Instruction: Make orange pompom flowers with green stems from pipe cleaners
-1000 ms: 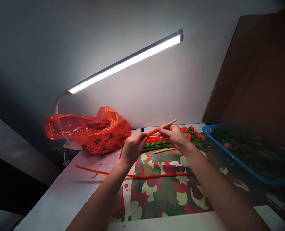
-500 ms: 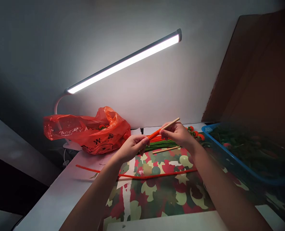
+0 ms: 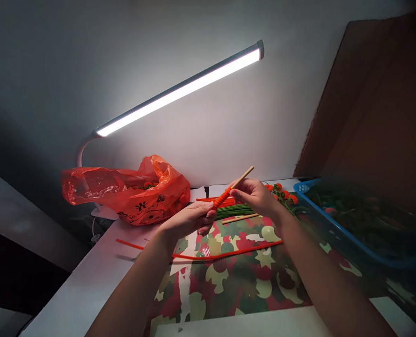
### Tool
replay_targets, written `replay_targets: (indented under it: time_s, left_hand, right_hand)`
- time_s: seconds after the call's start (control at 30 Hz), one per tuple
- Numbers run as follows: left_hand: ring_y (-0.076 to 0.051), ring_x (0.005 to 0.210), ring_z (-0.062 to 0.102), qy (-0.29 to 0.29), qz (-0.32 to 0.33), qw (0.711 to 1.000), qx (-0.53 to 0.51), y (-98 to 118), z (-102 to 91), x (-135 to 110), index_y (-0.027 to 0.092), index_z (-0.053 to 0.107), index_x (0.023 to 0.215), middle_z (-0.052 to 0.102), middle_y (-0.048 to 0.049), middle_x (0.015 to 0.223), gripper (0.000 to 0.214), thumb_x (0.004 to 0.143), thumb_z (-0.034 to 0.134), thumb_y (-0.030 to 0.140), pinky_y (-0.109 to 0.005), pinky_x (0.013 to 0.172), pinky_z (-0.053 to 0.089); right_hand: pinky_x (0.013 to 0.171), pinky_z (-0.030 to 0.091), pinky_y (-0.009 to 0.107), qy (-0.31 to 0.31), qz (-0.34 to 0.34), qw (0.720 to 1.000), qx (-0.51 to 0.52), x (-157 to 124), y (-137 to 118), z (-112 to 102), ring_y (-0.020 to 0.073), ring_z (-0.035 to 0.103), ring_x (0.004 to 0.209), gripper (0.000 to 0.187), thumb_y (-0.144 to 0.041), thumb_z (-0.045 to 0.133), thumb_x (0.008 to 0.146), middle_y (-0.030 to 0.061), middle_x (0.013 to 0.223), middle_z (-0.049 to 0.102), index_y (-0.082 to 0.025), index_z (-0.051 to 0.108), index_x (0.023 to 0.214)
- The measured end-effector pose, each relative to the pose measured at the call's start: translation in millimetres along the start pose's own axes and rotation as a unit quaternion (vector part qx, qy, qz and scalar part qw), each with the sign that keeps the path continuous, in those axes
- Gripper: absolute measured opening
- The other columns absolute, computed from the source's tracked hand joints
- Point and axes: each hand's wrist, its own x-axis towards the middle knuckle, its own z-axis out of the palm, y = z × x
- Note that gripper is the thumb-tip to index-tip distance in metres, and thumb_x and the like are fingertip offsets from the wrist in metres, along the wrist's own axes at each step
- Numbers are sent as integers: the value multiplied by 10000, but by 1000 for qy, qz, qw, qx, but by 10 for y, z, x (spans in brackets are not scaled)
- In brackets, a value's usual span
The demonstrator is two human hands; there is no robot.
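Note:
A thin wooden stick [image 3: 244, 175] slants up between my hands, with an orange pipe cleaner [image 3: 223, 198] coiled around its lower part. My left hand [image 3: 198, 216] is closed on the lower end of the coil. Fingers of my right hand [image 3: 251, 193] pinch the stick at the coil's upper end. Behind the hands lie green pipe cleaners [image 3: 234, 211] and several loose orange ones [image 3: 204, 200]. A second wooden stick [image 3: 239, 219] rests just in front of them. One long orange pipe cleaner [image 3: 225, 255] stretches across the patterned mat [image 3: 243, 285], partly hidden by my left forearm.
A red plastic bag [image 3: 141, 196] with orange and green pieces stands at the left beneath a lit lamp [image 3: 179, 91]. Small orange flower heads [image 3: 280, 191] lie near a blue basket [image 3: 334, 227] holding green stems. Brown cardboard [image 3: 369, 93] leans at the right.
The stick has tilted more steeply and shifted slightly left. My right hand has moved a little left, and my left hand has turned, with its lower fingers now showing.

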Motion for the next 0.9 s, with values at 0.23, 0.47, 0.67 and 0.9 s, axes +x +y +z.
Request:
replay_targets:
  time_s: [0.23,0.47,0.67,0.9]
  left_hand:
    - [-51,338,278,16,-10,1000,18,-14,-9,17,190,364,599,224,99,459,364,799,538,439,-205,388,226]
    - [-105,516,385,269,174,863,390,-10,228,65,179,466,693,398,42,564,330,887,417,441,-234,513,298]
    - [-110,529,310,310,218,793,477,-20,251,62,195,358,622,349,39,576,336,910,368,366,-247,520,245]
    - [-62,432,175,120,103,978,133,72,141,3,213,255,581,198,82,519,432,826,453,509,-230,438,182]
  right_hand:
    - [510,380,233,12,0,998,66,26,68,62,107,481,560,335,-471,672,741,11,656,571,-151,665,841]
    - [492,352,225,96,14,993,62,95,175,23,87,444,518,384,-519,676,715,-25,573,508,-142,627,769]
    - [486,357,218,58,43,994,85,80,89,10,79,444,518,375,-508,679,718,-26,582,502,-140,646,783]
    - [577,427,253,-36,-10,999,-7,-77,-248,-82,130,524,635,247,-396,646,787,15,683,583,-176,687,894]
